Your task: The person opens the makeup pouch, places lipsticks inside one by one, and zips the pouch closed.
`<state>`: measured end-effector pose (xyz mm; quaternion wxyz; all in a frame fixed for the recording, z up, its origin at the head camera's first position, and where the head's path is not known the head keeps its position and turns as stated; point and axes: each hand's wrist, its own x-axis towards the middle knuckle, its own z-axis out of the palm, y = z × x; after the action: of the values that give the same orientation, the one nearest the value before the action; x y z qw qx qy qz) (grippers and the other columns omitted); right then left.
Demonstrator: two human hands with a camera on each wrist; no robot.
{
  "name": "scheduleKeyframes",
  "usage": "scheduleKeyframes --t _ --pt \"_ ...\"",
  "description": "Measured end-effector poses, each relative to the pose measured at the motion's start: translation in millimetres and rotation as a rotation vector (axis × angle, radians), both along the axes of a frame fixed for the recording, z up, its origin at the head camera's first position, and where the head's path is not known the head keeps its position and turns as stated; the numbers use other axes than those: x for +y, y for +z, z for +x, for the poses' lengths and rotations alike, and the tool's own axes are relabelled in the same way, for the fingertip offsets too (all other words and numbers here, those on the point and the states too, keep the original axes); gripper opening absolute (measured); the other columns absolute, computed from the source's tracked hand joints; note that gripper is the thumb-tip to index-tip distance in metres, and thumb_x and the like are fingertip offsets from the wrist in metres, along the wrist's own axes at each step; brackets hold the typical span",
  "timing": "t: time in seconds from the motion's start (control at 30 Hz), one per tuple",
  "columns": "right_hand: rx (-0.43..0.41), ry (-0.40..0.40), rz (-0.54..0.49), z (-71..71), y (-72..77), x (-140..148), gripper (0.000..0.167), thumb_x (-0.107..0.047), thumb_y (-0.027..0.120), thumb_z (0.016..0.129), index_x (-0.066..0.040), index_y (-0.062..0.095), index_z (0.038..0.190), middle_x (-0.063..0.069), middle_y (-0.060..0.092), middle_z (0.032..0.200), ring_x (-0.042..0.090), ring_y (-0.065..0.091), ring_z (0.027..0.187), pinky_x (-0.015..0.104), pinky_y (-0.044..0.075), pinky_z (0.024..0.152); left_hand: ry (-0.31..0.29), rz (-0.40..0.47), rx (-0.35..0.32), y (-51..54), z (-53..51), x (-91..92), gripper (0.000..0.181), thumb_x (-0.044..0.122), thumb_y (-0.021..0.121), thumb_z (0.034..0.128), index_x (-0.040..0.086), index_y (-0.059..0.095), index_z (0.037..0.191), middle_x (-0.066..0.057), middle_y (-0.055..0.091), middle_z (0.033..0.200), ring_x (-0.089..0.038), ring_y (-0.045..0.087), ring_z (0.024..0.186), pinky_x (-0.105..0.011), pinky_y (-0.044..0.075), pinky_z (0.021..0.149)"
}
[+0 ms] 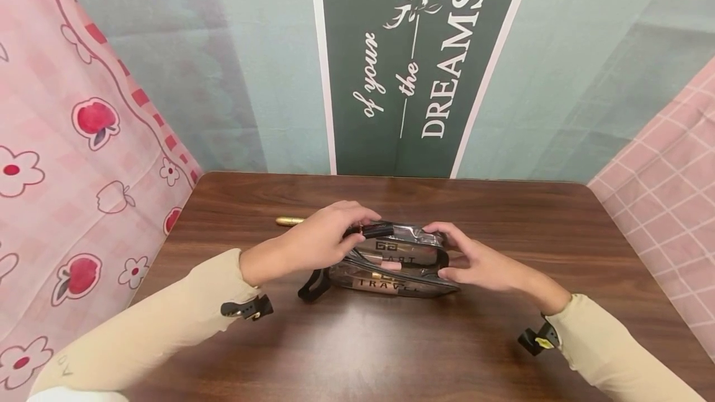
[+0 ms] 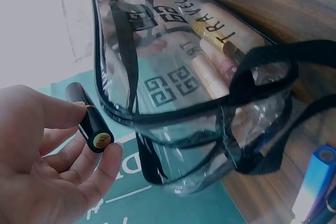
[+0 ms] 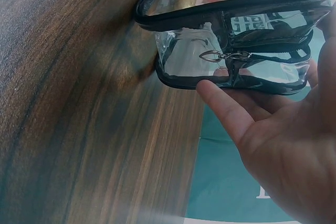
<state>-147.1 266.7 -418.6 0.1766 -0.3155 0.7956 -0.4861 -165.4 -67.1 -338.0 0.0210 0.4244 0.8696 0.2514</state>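
Left hand [image 1: 323, 237] is pinching the black tube [image 2: 90, 120]; right hand [image 1: 485, 262] is gripping the clear bag [image 1: 410, 252]. For clean passage, this bag should be standing wide open.

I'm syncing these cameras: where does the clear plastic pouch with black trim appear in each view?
Head: clear plastic pouch, below and slightly right of centre.
Left wrist: large, across the centre.
Right wrist: upper right, cut by the top edge.
Shared landmark: green panel with white lettering.
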Motion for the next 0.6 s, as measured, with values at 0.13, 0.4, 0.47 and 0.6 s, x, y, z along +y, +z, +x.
scheduleKeyframes --t 0.13,0.4,0.47,0.6 --pt "0.001 0.006 -0.008 0.0 -1.2 0.8 0.073 0.001 0.069 0.093 -0.017 0.029 0.152 0.022 0.048 0.138 0.043 0.055 0.123 0.048 0.054 0.094 -0.013 -0.006 -0.011 -2.8 -0.2 6.3 0.032 0.004 0.068 0.096 0.005 0.066 0.128 -0.002 0.066 0.11 -0.015 0.058 0.101 -0.033 0.051 0.089" --pt "0.003 0.005 -0.018 0.5 -1.5 1.0 0.073 0.005 0.068 0.092 -0.015 0.03 0.151 0.022 0.048 0.138 0.044 0.054 0.123 0.049 0.053 0.093 -0.001 -0.049 -0.023 -8.1 -1.7 12.4 0.03 0.007 0.068 0.0965 0.009 0.068 0.127 -0.002 0.067 0.112 -0.014 0.059 0.099 -0.033 0.05 0.087" --pt "0.003 0.005 -0.019 0.5 -1.6 1.0 0.073 0.005 0.068 0.093 -0.015 0.03 0.151 0.023 0.048 0.138 0.045 0.054 0.123 0.05 0.053 0.093 -0.002 -0.055 -0.023 -9.3 -1.7 14.0 0.031 0.007 0.069 0.0964 0.008 0.068 0.127 -0.003 0.067 0.113 -0.015 0.059 0.098 -0.033 0.05 0.087" --pt "0.004 0.007 -0.02 0.1 -1.7 1.2 0.072 0.002 0.069 0.093 -0.015 0.03 0.151 0.021 0.048 0.139 0.044 0.053 0.124 0.052 0.053 0.093 -0.011 -0.056 -0.022 -10.6 -1.2 15.6 0.031 0.006 0.068 0.0961 0.007 0.068 0.127 -0.003 0.067 0.112 -0.015 0.059 0.097 -0.033 0.05 0.087"
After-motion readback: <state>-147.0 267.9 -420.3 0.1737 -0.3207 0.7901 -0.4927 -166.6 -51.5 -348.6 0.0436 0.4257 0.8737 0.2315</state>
